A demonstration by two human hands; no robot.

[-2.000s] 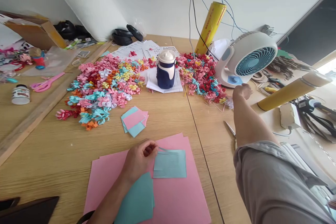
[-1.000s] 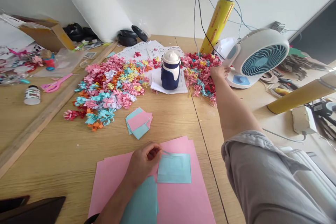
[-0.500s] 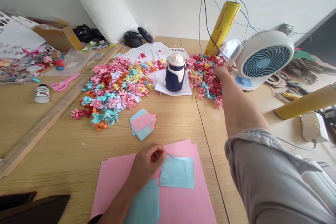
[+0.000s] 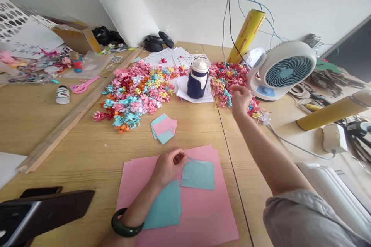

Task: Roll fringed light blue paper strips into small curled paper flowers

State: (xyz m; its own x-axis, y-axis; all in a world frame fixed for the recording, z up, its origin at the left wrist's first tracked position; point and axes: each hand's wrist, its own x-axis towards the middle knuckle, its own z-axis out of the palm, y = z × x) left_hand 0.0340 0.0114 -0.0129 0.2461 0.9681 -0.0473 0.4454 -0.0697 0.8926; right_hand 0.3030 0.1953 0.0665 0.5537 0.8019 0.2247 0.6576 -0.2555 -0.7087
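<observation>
My left hand (image 4: 171,164) is closed in a pinch over pink sheets (image 4: 208,212), at the upper left corner of a small light-blue paper square (image 4: 198,175). A thin light-blue paper strip (image 4: 191,159) runs from its fingertips along the square's top edge. Under the left wrist lies a larger light-blue sheet (image 4: 166,208). My right hand (image 4: 242,98) is in the air with nothing seen in it, its fingers loosely extended to the left. It is in front of a pile of curled paper flowers (image 4: 228,75), left of a white desk fan (image 4: 285,71).
Small pink and blue cards (image 4: 164,128) lie beyond the sheets. A navy bottle (image 4: 198,79) stands between piles of paper flowers (image 4: 139,88). A wooden strip (image 4: 78,114), pink scissors (image 4: 84,85) and a dark device (image 4: 49,212) are at the left. Yellow rolls (image 4: 333,110) are at the right.
My right hand has come away from the fan and moved toward me and slightly left. My left hand keeps its pinch at the blue square. The camera view has shifted a little.
</observation>
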